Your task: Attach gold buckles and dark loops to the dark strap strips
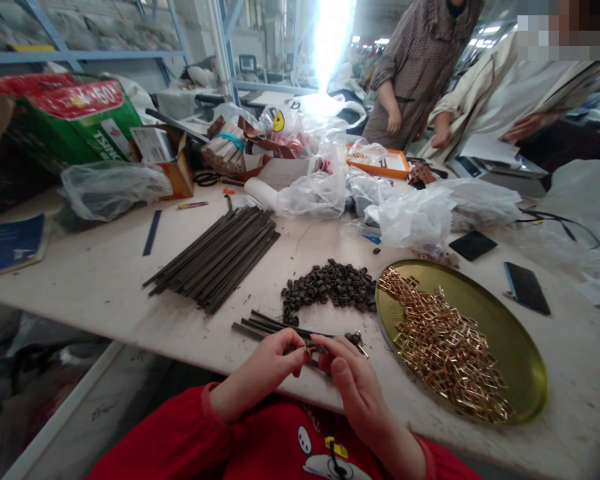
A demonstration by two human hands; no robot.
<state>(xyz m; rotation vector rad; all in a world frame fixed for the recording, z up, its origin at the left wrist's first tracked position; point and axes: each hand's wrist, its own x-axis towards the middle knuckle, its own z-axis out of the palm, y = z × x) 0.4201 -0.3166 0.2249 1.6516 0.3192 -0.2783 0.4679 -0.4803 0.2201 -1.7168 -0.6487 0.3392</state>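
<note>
My left hand (281, 358) is closed in a pinch at the table's front edge, with its thumb and fingertips on a small dark piece (310, 348) that has a metallic glint. From the other side my right hand (349, 373) meets it, fingers bent around the same piece; the fingers hide most of it. Several dark strips (260, 324) lie just behind the hands, with a gold buckle (363, 345) at their right end. Beyond them is a pile of small dark loops (330, 287). To the right, a round gold tray (525, 373) holds many gold buckles (447, 340).
A stack of long dark strips (215, 257) lies left of the loops. Plastic bags (410, 213) crowd the back. A phone (527, 288) and a black square (473, 245) lie behind the tray. Two people stand across the table (105, 287). A blue notebook (13, 243) sits far left.
</note>
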